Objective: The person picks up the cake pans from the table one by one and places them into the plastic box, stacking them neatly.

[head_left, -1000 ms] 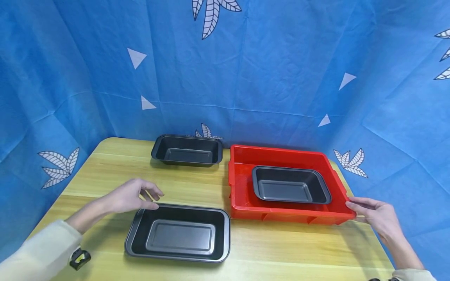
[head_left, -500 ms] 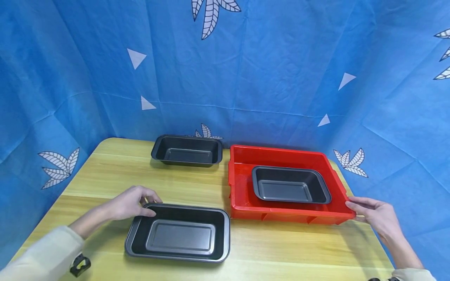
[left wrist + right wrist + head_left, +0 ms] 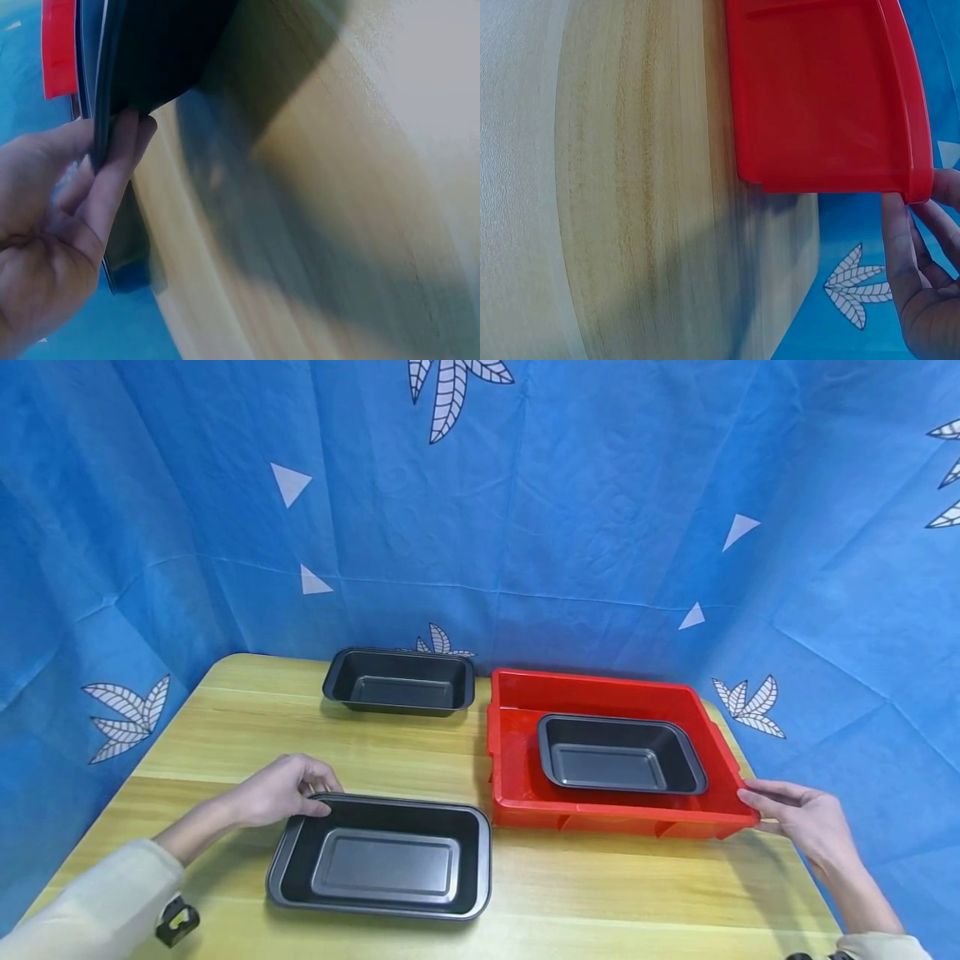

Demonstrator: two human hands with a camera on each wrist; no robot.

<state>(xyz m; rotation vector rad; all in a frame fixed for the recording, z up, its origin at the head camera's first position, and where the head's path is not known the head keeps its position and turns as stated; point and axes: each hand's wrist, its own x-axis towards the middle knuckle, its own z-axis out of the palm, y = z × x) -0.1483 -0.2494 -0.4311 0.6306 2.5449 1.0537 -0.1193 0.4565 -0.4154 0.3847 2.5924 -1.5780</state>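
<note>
In the head view a dark loaf pan [image 3: 386, 864] sits on the wooden table at the front left. My left hand [image 3: 281, 792] pinches the rim at its far left corner, thumb inside and fingers outside; the left wrist view shows that hand [image 3: 82, 195] on the pan's edge [image 3: 109, 75]. At the right, my right hand [image 3: 806, 827] grips the near right corner of a red plastic tray [image 3: 600, 818]. In the right wrist view, fingers [image 3: 900, 240] lie under the tray's rim [image 3: 919, 150]. A smaller dark loaf pan [image 3: 615, 768] rests inside the tray.
Another dark loaf pan [image 3: 405, 689] stands at the back of the table [image 3: 600, 893], left of the tray. Blue patterned cloth [image 3: 600, 527] hangs behind and along both sides.
My left hand has come down onto the front pan and taken hold of its far left corner. My right hand, the tray and the pans look unmoved.
</note>
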